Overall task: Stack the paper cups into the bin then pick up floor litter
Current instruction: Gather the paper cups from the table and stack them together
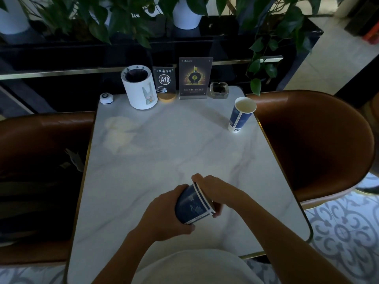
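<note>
Over the near middle of the white marble table (pixel 164 152) I hold a tilted stack of blue paper cups (pixel 191 203), two or three nested, their mouths pointing right. My left hand (pixel 164 214) wraps around the stack's body. My right hand (pixel 213 190) covers the rims and presses against the mouth end. Another blue paper cup (pixel 241 114) stands upright and alone near the table's far right edge. A white cylindrical bin with a rabbit picture (pixel 139 88) stands at the far left of the table, its dark mouth open at the top.
Along the table's far edge stand a small white call button (pixel 106 98), an "A10" table sign (pixel 165 83), an acrylic menu stand (pixel 194 78) and a glass ashtray (pixel 219 90). Brown leather chairs (pixel 320 140) flank both sides. Patterned floor tiles (pixel 344 232) show at right. Potted plants hang behind.
</note>
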